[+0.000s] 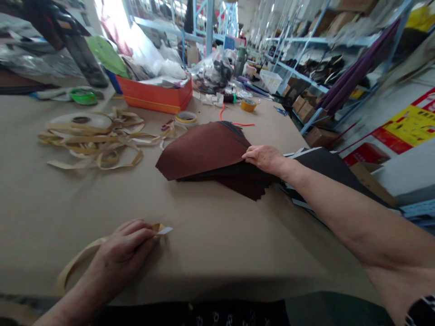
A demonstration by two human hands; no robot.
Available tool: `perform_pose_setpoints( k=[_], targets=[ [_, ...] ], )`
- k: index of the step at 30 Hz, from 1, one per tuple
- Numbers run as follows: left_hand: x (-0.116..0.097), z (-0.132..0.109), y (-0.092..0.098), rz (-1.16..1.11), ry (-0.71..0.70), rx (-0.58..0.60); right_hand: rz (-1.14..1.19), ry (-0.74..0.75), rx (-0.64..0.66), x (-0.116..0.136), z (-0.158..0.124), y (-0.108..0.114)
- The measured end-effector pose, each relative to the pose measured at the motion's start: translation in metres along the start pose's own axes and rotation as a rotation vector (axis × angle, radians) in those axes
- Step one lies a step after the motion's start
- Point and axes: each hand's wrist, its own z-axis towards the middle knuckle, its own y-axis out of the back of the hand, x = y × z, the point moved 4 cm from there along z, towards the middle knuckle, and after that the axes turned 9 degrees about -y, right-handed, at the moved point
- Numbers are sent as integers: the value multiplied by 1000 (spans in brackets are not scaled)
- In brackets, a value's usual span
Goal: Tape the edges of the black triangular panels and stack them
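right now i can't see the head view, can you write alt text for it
A person's right hand pinches the edge of a brown piece atop a pile on a tan table, while the left hand holds a tan strip near its whitish end. Farther back are tangled tan strips and an orange box.

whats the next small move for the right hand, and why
Probably draw the top brown piece toward the left hand: the right hand has its fingertips at that piece's edge, while the left pinches a tan strip apart from it.
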Motion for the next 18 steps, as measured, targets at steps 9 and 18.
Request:
perform_pose_setpoints(
  k=[9, 18],
  targets=[
    [3, -2, -6, -32, 17, 21, -84, -207, -240, 12, -3, 75],
    [-7, 3, 20, -207, 49, -41, -412, -229, -437, 7, -126, 226]
  ],
)
